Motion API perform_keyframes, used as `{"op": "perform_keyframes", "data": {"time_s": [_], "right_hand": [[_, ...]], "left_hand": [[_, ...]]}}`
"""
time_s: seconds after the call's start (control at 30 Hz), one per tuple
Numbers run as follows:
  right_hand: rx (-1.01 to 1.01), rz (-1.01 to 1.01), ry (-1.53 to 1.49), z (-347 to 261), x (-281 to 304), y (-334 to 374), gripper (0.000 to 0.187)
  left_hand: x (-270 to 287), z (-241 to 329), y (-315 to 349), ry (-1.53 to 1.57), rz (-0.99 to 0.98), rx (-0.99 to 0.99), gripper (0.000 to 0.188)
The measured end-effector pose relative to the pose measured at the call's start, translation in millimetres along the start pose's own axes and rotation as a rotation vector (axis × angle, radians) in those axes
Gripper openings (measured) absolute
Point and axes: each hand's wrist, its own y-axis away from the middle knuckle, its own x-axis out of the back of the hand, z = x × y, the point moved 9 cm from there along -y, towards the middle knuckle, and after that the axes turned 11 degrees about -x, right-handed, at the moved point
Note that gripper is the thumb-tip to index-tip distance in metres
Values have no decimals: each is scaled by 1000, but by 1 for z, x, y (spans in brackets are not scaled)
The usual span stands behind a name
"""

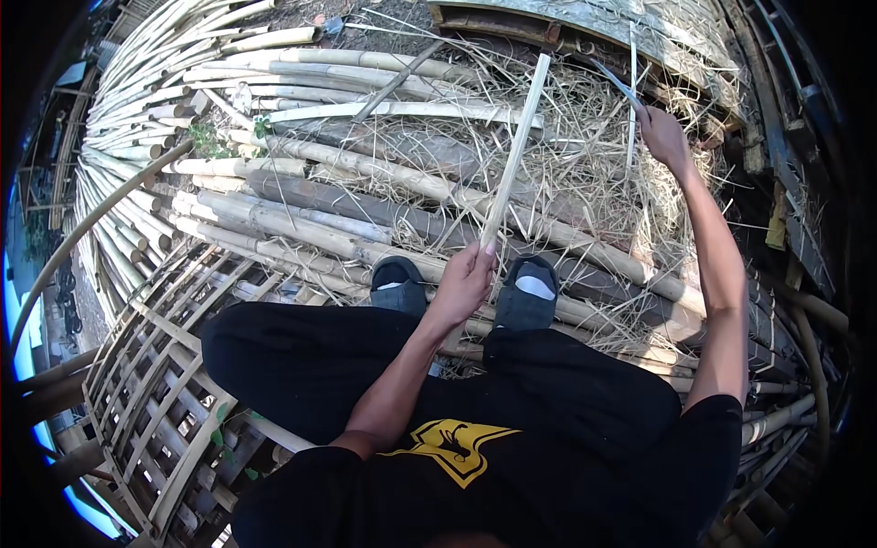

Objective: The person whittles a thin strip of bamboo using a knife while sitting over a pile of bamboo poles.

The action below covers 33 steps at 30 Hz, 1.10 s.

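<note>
clamps the lower end of a pale bamboo strip (516, 151) in the left hand (464, 285), fingers wrapped round it, and leans it rightward toward the far tip. grips a knife (618, 84) in the right hand (665, 139), well apart from the strip on its right, blade angled back toward the strip's tip. has a thin pale sliver (632, 128) between strip and right hand, overlapping the blade; cannot tell contact there. keeps dark sandals (399, 297) either side of the strip's lower end. has bamboo poles (365, 164) left of and beneath the strip, dry shavings (585, 196) tangled to its right, a wooden platform (580, 13) beyond its tip, a slatted lattice (164, 320) at its lower left, plus a curved rod (82, 233) far left of it.
</note>
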Motion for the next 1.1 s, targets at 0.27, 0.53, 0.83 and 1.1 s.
{"op": "perform_keyframes", "data": {"time_s": [0.27,0.53,0.83,1.1], "right_hand": [[241,-478,-320,-160,-24,99,54],[356,-519,-154,-194,-54,141,48],[-208,-3,-319,-25,32,28,57],[296,-591,-298,-203,-43,161,50]], "left_hand": [[13,-2,-20,-120,124,-108,30],[17,29,-9,-652,254,-333,32],[19,36,-6,-621,258,-245,30],[12,38,-4,-745,261,-306,28]]}}
